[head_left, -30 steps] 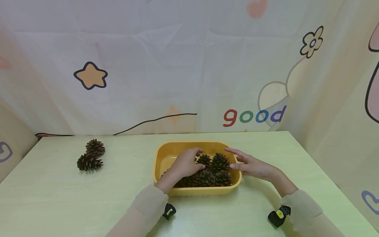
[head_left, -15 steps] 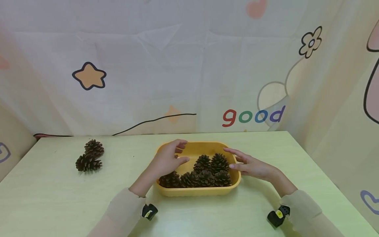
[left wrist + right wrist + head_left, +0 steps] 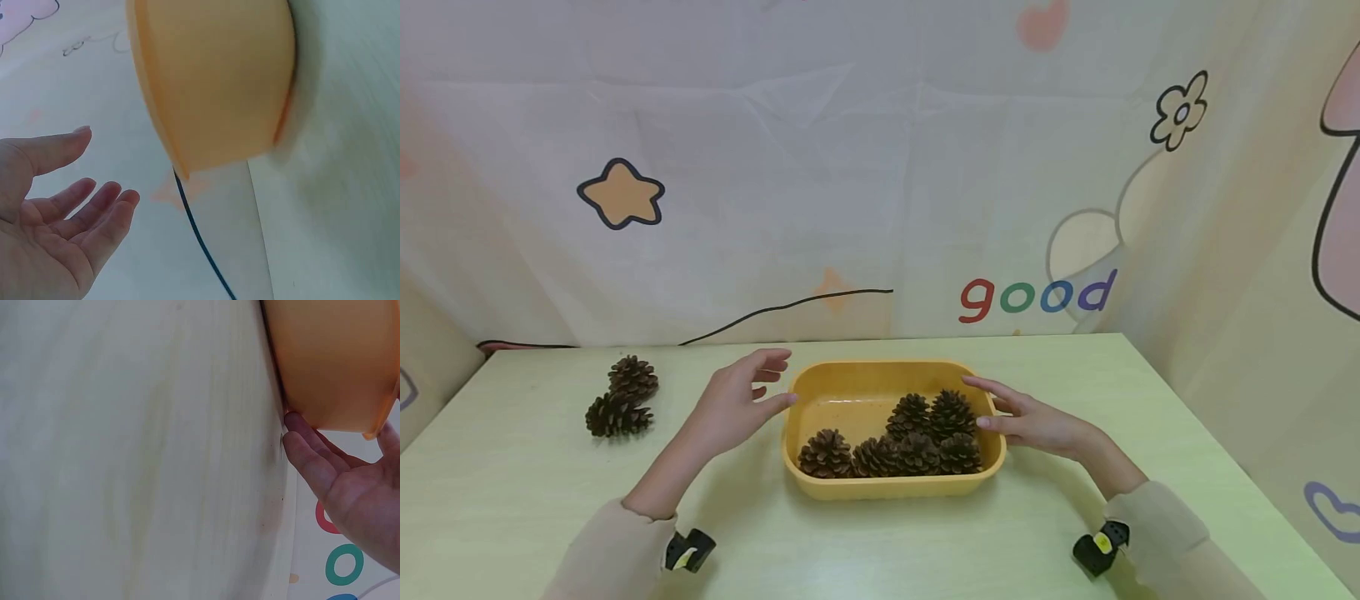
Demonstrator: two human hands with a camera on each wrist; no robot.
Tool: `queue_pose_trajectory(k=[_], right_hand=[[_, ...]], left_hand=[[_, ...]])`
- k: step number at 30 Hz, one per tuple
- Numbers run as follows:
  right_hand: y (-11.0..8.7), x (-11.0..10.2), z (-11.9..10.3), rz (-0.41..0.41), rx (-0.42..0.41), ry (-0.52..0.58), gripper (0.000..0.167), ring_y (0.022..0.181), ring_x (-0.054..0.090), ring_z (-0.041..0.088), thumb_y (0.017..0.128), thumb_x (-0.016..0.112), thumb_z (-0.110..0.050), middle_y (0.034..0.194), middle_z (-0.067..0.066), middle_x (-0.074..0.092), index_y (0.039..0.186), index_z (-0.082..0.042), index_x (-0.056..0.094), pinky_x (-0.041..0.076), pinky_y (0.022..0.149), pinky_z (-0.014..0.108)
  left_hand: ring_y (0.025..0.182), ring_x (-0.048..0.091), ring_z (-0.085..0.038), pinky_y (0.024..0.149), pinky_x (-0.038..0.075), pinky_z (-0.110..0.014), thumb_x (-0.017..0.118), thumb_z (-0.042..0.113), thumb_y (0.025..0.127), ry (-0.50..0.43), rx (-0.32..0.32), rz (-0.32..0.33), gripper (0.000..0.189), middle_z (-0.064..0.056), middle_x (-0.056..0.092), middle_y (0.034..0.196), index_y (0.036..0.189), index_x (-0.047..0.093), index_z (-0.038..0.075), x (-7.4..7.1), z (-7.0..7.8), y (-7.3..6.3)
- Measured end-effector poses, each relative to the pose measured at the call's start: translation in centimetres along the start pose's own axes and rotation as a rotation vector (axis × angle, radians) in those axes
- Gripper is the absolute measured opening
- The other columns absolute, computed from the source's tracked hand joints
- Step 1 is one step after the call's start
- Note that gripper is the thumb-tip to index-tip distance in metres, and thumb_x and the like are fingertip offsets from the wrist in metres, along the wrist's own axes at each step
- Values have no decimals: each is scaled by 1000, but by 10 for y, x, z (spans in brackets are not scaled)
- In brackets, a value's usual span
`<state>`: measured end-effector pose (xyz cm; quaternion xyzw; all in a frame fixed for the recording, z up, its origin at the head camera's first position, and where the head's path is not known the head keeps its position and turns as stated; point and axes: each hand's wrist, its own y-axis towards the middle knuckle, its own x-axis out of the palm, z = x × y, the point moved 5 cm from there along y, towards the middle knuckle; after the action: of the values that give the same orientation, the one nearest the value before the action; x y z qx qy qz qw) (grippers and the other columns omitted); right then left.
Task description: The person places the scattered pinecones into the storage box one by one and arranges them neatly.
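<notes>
Since half a second ago, the left hand (image 3: 737, 408) has swung from over the yellow tub's left end to outside its rim, toward 9 o'clock, while the right hand has stayed put. That left hand holds nothing: its fingers are loosely bent, the thumb standing well apart. At 3 o'clock the right hand (image 3: 1037, 425) grips the end of the yellow tub (image 3: 895, 488), its thumb over the rim and other fingers against the outer wall. Inside, four pine cones (image 3: 825, 454) line the 6 o'clock wall, with two more cones (image 3: 952, 414) behind them toward 2 o'clock. Farther out, near 9 o'clock and beyond the left hand, two loose cones (image 3: 619, 415) lie together on the table (image 3: 895, 550), apparently touching. Cones like these should be light, stiff and rough enough not to slip, though thin scales could snap under a hard squeeze; thumb and fingertips around the widest part, with gentle pressure, should suit. The tub looks like smooth, fairly light plastic, best steadied at its rim.
</notes>
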<state>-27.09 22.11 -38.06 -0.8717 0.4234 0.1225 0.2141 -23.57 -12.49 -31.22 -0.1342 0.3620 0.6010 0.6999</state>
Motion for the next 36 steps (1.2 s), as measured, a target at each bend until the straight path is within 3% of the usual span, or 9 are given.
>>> queue_pose_trajectory(k=[18,29,36], right_hand=[[0,1,1,2,-8,1,66,133,6,49,92,53,-29,152,16,-2,147,-21,16,34,97,57],[1,1,1,2,-11,13,66,133,10,48,93,53,-28,151,15,-2,147,-21,15,35,97,56],[0,1,1,6,-5,13,67,132,12,48,92,53,-28,151,16,-1,147,-21,15,35,97,56]], left_hand=[[108,51,-37,88,45,-49,68,12,81,178,-7,70,53,-23,52,122,128,46,-2,-65,-45,-41],[109,45,-46,82,40,-58,69,7,78,334,21,88,54,-27,49,121,125,47,-4,-85,-78,-56],[111,40,-50,84,36,-62,70,7,77,398,-17,57,56,-30,44,124,126,46,-4,-94,-98,-59]])
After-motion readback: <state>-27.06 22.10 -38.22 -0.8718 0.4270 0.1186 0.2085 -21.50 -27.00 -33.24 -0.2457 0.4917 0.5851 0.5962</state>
